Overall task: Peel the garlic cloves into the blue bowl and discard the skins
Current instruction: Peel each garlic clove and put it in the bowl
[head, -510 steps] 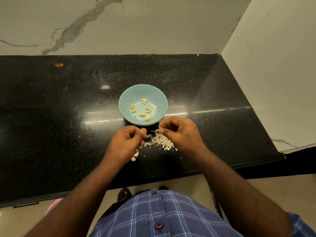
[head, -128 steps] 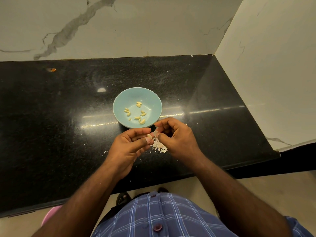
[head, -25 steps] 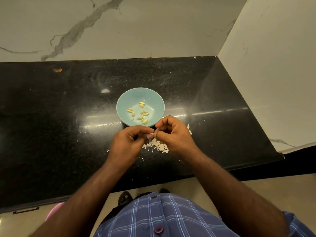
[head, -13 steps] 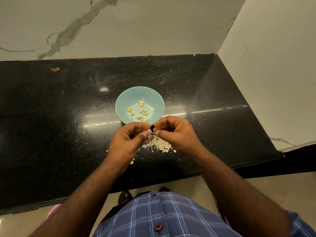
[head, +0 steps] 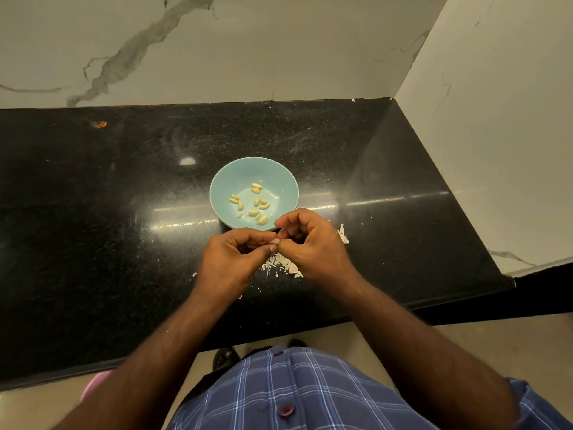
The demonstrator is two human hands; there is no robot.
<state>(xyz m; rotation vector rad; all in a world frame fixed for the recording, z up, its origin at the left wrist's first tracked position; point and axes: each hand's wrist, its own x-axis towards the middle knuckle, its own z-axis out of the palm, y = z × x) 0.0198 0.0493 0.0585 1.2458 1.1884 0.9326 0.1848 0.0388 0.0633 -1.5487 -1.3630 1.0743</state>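
A blue bowl [head: 280, 178] stands on the black counter and holds several peeled yellow garlic cloves [head: 255, 190]. Just in front of the bowl my left hand [head: 231, 262] and my right hand [head: 313, 245] meet, fingers curled. Between their fingertips they pinch a small garlic clove [head: 274, 241], mostly hidden by the fingers. A heap of white garlic skins [head: 280, 265] lies on the counter under my hands, with one more scrap [head: 342, 234] to the right of my right hand.
The black granite counter [head: 124, 212] ends at a marble wall behind and a side wall [head: 496, 119] on the right. A small orange speck [head: 99, 124] lies far left at the back. The counter's front edge runs just below my forearms.
Both hands keep working the clove in front of the bowl; they have shifted slightly. The skin heap and the bowl's contents look unchanged over the last second.
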